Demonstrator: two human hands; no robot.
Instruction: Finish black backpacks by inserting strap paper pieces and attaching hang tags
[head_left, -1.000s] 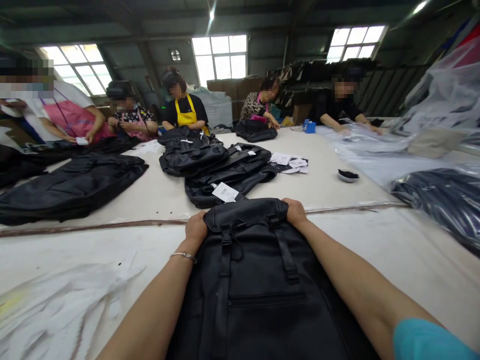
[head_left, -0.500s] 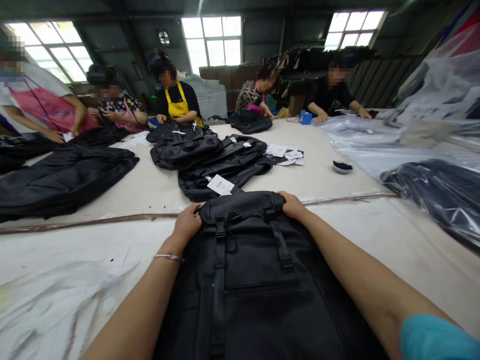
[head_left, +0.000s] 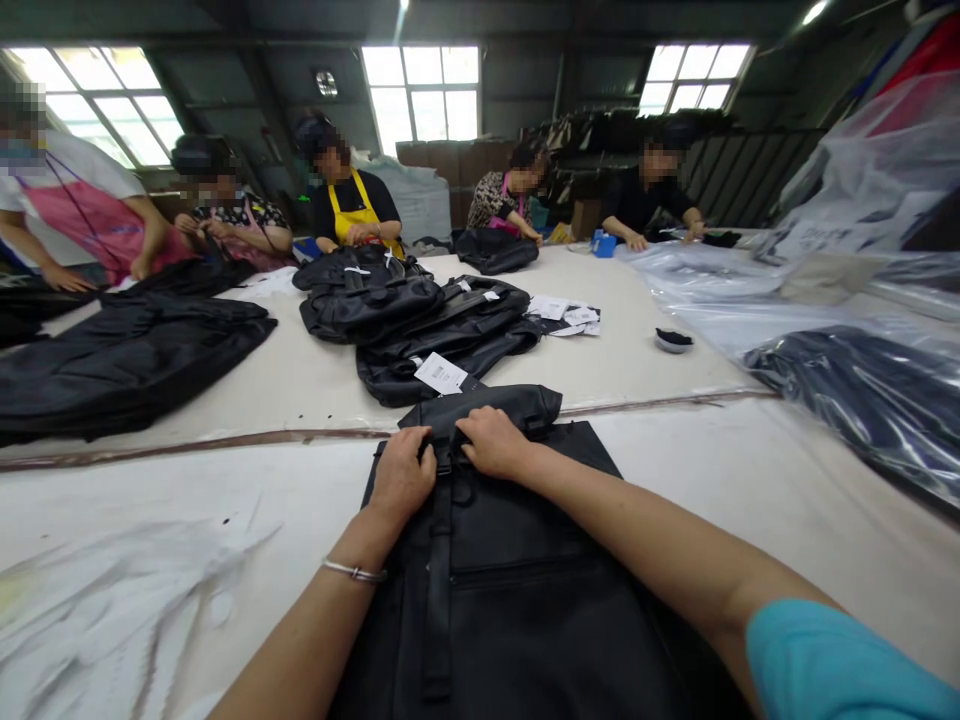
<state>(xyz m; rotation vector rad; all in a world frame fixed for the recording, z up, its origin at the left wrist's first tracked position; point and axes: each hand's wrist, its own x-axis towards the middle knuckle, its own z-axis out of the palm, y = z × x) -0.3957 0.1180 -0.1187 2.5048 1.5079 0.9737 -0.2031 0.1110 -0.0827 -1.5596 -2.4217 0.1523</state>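
Observation:
A black backpack lies in front of me on the pale table, its top flap partly lifted at the far end. My left hand, with a bracelet on the wrist, is closed at the flap's left part, beside the left strap. Just right of it, my right hand has its fingers curled on the flap's edge near the same strap and buckle. Both hands pinch the flap area; the exact grip is partly hidden by the fingers. A white tag lies just beyond the flap.
More black bags are piled beyond, another bag at left. White tags, a small dish and a plastic-wrapped bag lie to the right. Several people work across the table.
Both hands have left the flap's outer corners and come inward to the left strap, my right hand moving furthest. The flap's right side has shifted, baring the bag's upper right corner.

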